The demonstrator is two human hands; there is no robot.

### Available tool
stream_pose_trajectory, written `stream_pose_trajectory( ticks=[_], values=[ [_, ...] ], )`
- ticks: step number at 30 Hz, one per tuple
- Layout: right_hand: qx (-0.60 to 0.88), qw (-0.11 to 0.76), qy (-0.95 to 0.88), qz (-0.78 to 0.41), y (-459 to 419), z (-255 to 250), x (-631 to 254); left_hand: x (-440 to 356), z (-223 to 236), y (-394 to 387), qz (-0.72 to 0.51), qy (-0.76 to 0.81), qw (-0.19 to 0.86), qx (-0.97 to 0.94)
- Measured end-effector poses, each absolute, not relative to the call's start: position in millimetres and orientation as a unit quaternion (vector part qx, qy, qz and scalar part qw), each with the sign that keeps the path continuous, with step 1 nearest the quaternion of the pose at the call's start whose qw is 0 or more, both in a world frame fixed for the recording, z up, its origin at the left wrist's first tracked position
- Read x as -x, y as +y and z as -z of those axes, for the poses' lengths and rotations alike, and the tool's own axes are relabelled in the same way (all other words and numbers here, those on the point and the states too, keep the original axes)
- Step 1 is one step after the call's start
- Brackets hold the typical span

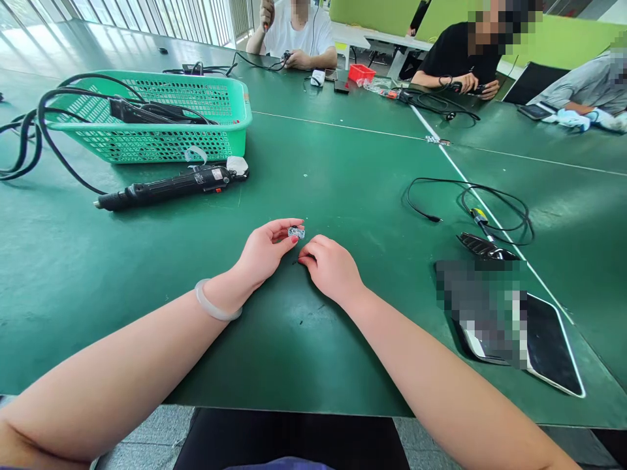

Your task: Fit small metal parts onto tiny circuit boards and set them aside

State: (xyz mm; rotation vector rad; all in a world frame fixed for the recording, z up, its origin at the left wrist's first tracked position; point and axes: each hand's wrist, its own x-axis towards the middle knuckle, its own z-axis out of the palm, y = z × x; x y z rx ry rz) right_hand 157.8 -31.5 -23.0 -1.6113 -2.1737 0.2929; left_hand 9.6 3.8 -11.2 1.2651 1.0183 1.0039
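My left hand (267,251), with a pale bangle on the wrist, pinches a small silver-grey part (296,232) that looks like a little circuit board or metal piece. Close beside it, my right hand (333,267) has its thumb and forefinger pressed together low over the green table (353,365). A tiny dark speck (294,262) shows at those fingertips; whether they hold it cannot be made out. Another dark bit (300,322) lies on the table nearer to me.
A black electric screwdriver (166,188) lies left, before a green mesh basket (171,142) holding black tools and cables. At right are a coiled black cable (509,202), a black hair clip (482,247) and a phone (553,346). Several people sit across the table.
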Motion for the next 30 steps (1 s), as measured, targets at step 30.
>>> stream_pose_trajectory(
  ticks=[30],
  values=[
    [0.386,0.451,-0.794,-0.131,-42,-2,-182,-3,6,-2,-0.3,0.244,0.746,-0.542]
  ],
)
